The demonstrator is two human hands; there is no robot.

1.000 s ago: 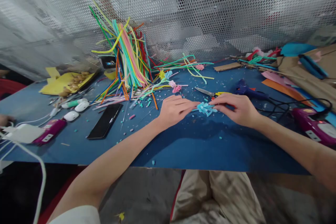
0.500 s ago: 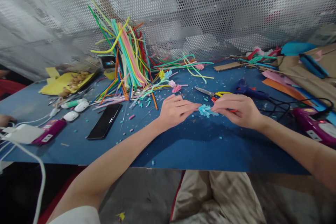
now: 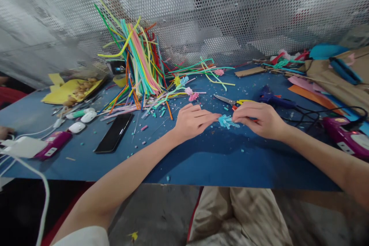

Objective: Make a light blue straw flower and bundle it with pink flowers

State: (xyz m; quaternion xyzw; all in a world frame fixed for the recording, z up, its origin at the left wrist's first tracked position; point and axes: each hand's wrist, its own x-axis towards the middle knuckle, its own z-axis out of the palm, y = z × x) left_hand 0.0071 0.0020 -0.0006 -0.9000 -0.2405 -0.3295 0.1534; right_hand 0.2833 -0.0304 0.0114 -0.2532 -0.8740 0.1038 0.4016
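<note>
While L hand (image 3: 190, 122) pinches light-blue, frilly, fuzzy-stem cluster (image 3: 226, 121) at its 9 o'clock, R hand (image 3: 261, 120) pinches its 3 o'clock end | loc: over flat blue desk (image 3: 219, 167), 12 o'clock from lap (image 3: 230, 215) | est. v. light, soft, bendy, crushable | best hold: ends, not frilly mid.

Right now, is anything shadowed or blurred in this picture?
Head view: a soft shadow darkens the blue table below the left hand and right hand; same head view: the light-blue fluffy piece between them has slightly softened edges.
</note>
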